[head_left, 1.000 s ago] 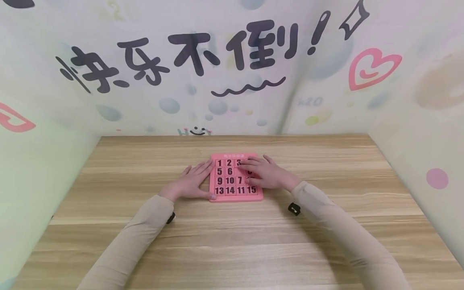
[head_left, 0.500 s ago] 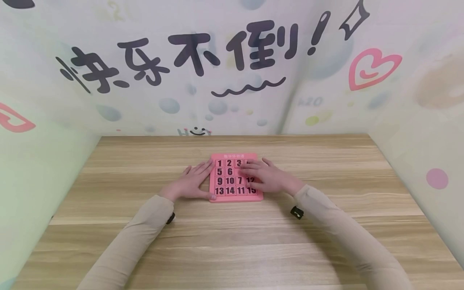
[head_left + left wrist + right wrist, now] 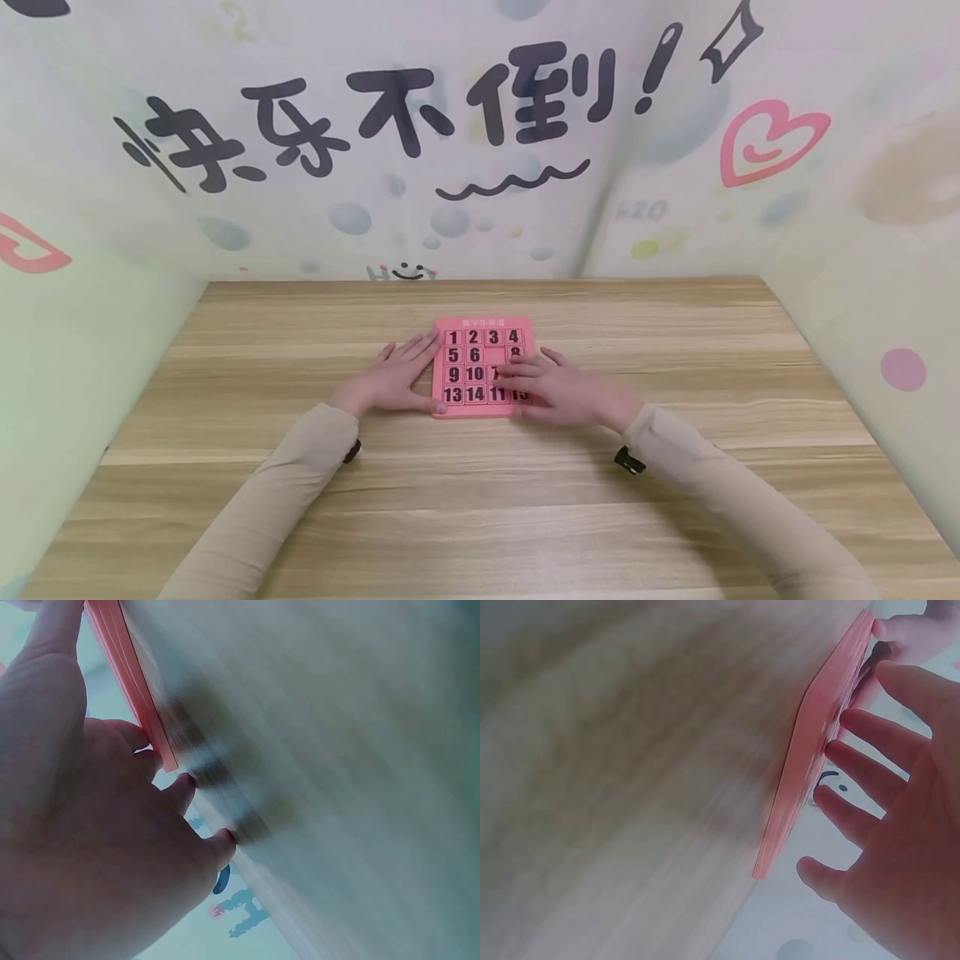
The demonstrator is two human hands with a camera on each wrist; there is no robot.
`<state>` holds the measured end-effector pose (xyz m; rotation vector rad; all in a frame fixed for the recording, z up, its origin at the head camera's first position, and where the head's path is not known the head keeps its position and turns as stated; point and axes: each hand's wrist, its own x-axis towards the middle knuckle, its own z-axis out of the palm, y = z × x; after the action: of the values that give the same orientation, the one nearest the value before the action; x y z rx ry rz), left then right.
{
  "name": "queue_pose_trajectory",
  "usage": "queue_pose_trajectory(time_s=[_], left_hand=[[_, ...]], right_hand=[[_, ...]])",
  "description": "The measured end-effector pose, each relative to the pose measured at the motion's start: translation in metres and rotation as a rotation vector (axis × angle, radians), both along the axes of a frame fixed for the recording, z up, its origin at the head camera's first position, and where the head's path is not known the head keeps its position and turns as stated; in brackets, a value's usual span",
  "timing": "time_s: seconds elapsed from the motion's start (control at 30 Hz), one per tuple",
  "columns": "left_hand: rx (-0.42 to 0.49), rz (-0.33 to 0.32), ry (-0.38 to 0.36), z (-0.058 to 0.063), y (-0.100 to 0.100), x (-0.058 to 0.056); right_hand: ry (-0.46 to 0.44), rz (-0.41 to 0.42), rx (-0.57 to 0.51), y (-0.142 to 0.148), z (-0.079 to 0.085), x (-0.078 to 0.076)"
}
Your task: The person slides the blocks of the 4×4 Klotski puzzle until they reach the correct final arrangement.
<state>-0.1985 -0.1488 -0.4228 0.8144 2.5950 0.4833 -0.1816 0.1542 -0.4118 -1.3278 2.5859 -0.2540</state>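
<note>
A pink number slide puzzle [image 3: 480, 412] lies flat on the wooden table. Its tiles show 1, 2, 3, 4 across the top row, and a gap [image 3: 494, 355] sits right of the 6. Along the puzzle's left side rests my left hand [image 3: 392, 379], fingers straight at the upper edge and thumb at the lower left corner. My right hand [image 3: 573, 392] reaches in from the right, fingers extended over the lower right tiles, fingertips close to the 7 and 11. Those fingers partly cover the 8, 7 and 15 and hide the 12. In the right wrist view the fingertips [image 3: 834, 750] meet the puzzle's top.
The wooden table [image 3: 450, 517] spreads around the puzzle on every side. A printed backdrop wall [image 3: 300, 225] with dark lettering stands behind it, with pale side walls left and right. A black strap piece [image 3: 630, 460] shows at the right wrist.
My right hand has drawn back toward me and slightly right, uncovering the 3, the 4 and most of the 8. The left hand has stayed in place. The gap is where it was.
</note>
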Motion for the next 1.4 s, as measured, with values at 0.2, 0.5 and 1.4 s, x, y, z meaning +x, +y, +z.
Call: queue_pose_trajectory(time_s=[0.2,0.5,1.4], left_hand=[[-0.007,0.004,-0.008,0.001,0.000,0.001],[-0.009,0.008,-0.002,-0.001,-0.001,-0.001],[-0.003,0.007,0.002,-0.002,-0.001,-0.001]], right_hand=[[0.019,0.001,-0.009,0.002,-0.002,0.004],[0.017,-0.029,-0.027,0.002,-0.006,0.004],[0.081,-0.040,-0.002,0.002,-0.005,-0.012]])
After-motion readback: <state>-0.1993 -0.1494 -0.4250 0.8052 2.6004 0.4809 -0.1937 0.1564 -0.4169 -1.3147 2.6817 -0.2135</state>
